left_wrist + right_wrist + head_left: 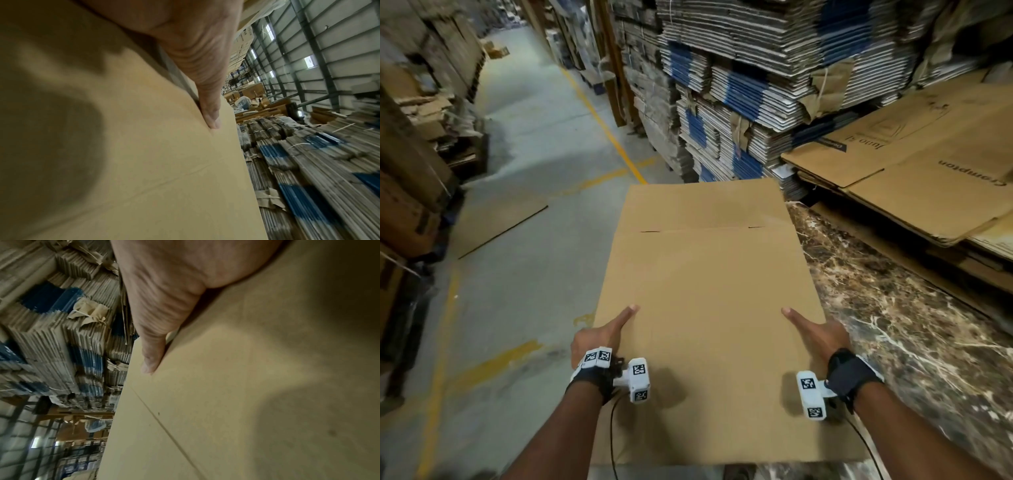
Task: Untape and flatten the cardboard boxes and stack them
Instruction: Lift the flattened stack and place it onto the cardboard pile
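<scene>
Holding a flattened cardboard box [709, 308] level in front of the body, plain brown face up, a fold crease and two short slits crossing its far third. Gripping the box's left edge with the left hand [599, 337]: thumb [207, 97] lying straight on the top face, remaining fingers passing under the edge and hidden. Gripping the right edge with the right hand [820, 334] in mirror fashion: thumb [153, 344] pressing flat on top, other fingers out of sight beneath the board. Wearing a strap with white marker-tagged camera blocks on each wrist [633, 378], cables trailing toward the body.

Overhanging, on the box's right side, a brown marble-patterned surface [914, 342]; overhanging, on its left, the grey concrete floor [524, 164] with yellow painted lines [613, 137]. Whether resting on the marble surface or being carried just above it: cannot tell.

Lying beyond the marble surface at far right, a low pile of flattened printed cartons [914, 171], close to the held box's far right corner but apart from it. Standing behind, tall bundled stacks of flat cardboard [756, 85] with blue-printed edges, also filling the background of both wrist views. Lying on the floor to the left, a single loose cardboard sheet [500, 222]. Lining the aisle's left side, further heaped cardboard [424, 113].
</scene>
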Motion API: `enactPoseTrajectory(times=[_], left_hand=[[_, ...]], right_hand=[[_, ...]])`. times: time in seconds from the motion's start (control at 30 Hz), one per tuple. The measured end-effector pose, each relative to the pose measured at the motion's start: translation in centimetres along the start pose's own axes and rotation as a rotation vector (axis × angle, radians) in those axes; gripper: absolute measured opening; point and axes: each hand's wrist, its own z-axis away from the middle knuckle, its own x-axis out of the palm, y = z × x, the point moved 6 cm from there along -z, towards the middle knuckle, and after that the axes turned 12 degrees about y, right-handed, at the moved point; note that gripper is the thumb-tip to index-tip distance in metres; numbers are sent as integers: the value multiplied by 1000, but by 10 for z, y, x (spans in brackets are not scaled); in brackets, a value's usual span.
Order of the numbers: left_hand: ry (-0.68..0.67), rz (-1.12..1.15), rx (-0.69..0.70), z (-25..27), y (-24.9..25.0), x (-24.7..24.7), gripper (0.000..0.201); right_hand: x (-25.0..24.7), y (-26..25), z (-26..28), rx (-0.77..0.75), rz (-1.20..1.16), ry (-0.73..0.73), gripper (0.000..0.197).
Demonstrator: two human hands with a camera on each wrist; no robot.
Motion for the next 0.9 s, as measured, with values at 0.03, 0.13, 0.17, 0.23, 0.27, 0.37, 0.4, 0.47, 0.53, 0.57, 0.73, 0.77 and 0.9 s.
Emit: enactPoseTrajectory(times=[0.03, 0.13, 0.17, 0.23, 0.27, 0.37, 0.4, 0.47, 0.53, 0.57, 0.73, 0.77, 0.9], left_hand=[[9, 13, 13, 4, 0, -10, 108], [21, 69, 64, 17, 2, -39, 114], [30, 85, 90, 23, 5, -51, 114], [39, 125, 135, 39, 14, -76, 113], [42, 144, 162, 49, 19, -89, 111], [38, 212, 261, 71, 44, -121, 112], [28, 234, 311, 79, 56, -130, 107], [-35, 283, 449, 93, 89, -142, 88], [-98, 314, 565, 110, 122, -152, 75], [-125, 326, 600, 117, 138, -155, 73], [-283, 402, 797, 174, 207, -164, 44], [-334, 399, 793, 181, 214, -159, 43], [-439, 336, 696, 195, 228, -130, 100]], right_hand=[[-9, -2, 9, -8, -26, 17, 105], [-32, -12, 33, -27, -134, 37, 76], [-40, -12, 40, -24, -171, 46, 82], [-63, -18, 57, -47, -227, 78, 92], [-75, -21, 66, -62, -256, 95, 90], [-124, -36, 94, -108, -385, 140, 80], [-141, -43, 103, -111, -430, 153, 80], [-176, -55, 113, -110, -541, 189, 85], [-214, -61, 118, -79, -648, 257, 91], [-233, -65, 121, -84, -663, 288, 94], [-313, -70, 153, -86, -780, 458, 88], [-327, -68, 157, -88, -775, 475, 88], [-376, -63, 173, -104, -789, 593, 102]])
